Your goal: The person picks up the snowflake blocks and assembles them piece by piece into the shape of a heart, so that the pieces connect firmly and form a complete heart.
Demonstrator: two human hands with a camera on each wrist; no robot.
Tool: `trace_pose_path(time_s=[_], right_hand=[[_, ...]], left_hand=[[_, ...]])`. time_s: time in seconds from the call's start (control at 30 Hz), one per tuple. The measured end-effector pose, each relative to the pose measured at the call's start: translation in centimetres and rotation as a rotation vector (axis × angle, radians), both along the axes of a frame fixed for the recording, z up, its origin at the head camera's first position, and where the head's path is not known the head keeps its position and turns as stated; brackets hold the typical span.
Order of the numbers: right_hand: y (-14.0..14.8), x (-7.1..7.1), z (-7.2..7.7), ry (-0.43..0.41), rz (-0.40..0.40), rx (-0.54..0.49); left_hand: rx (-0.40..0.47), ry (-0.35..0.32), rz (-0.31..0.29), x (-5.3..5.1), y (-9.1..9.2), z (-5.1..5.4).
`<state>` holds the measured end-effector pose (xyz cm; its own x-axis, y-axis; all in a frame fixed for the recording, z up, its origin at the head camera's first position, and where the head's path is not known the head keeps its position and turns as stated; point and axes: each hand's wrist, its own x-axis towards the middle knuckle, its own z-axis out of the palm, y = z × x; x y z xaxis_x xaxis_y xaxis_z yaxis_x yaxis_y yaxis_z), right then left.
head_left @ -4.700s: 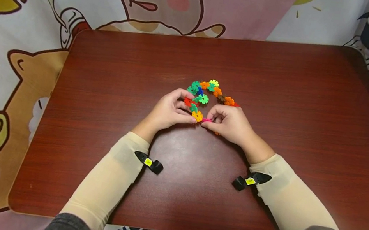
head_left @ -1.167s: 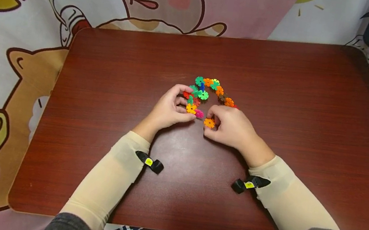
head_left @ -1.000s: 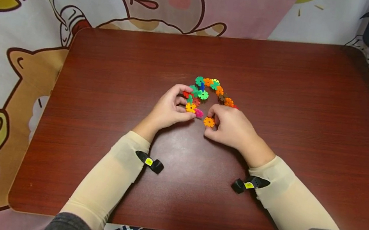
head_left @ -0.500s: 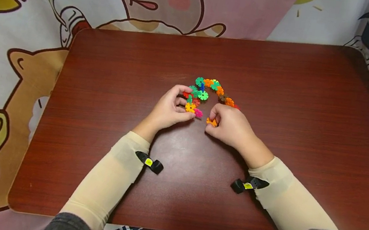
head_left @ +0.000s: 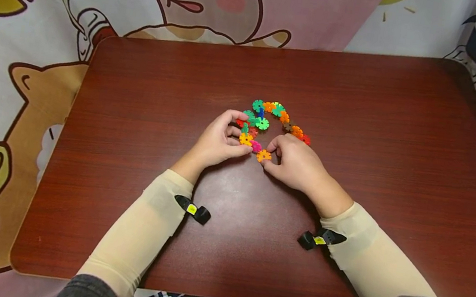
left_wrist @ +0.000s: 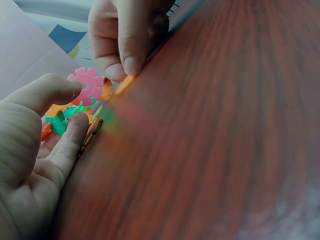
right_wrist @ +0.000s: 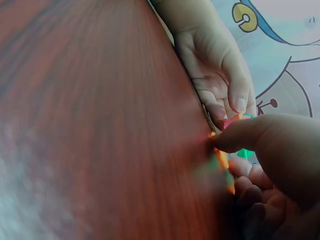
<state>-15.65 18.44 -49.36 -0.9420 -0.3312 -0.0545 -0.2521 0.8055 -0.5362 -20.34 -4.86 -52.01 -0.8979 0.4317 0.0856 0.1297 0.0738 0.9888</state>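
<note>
A curved chain of notched plastic snowflake discs, green, orange, red, blue and brown, lies on the table. My left hand [head_left: 219, 138] holds its near left end, fingers behind and thumb in front, by a yellow-orange disc [head_left: 246, 139] and a pink disc [head_left: 256, 146]. My right hand [head_left: 297, 162] pinches a loose-looking orange disc [head_left: 264, 156] between thumb and forefinger, close beside the pink one. In the left wrist view the pink disc [left_wrist: 86, 85] stands upright by my left thumb. Whether pink and orange discs interlock, I cannot tell. My right hand [right_wrist: 285, 155] hides part of the chain in the right wrist view.
The brown wooden table [head_left: 160, 82] extends around both hands. From the back of the ring the chain's far arm runs right to a red disc [head_left: 306, 139] behind my right hand. A cartoon-printed cloth [head_left: 312, 12] hangs beyond the table.
Earlier my right hand pinched the pink disc at the yellow-orange one; the pink disc now sits there. The right hand then held the orange disc, turned it, and brought it left beside the pink disc.
</note>
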Motion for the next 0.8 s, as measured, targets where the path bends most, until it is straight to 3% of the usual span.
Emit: trace_pose_path(time_s=[0.17,0.33,0.47,0.63,0.8], right_hand=[[0.1,0.0,-0.1,-0.014,-0.003,-0.026],[0.5,-0.2,-0.7,0.027,-0.001,-0.091],[1.0,-0.5,-1.1,0.042,0.000,-0.232],[1.5,-0.8,-1.6,-0.028,-0.007,-0.461],[1.7,-1.0,-2.0,-0.077,0.009,-0.612]], left_hand=[[0.004,0.006,-0.002,0.0,0.0,0.0],[0.003,0.012,-0.001,0.0,0.0,0.0],[0.003,0.001,0.002,0.0,0.1,0.1],[0.010,-0.021,0.012,0.0,0.1,0.1],[0.007,-0.028,0.020,-0.1,0.1,0.1]])
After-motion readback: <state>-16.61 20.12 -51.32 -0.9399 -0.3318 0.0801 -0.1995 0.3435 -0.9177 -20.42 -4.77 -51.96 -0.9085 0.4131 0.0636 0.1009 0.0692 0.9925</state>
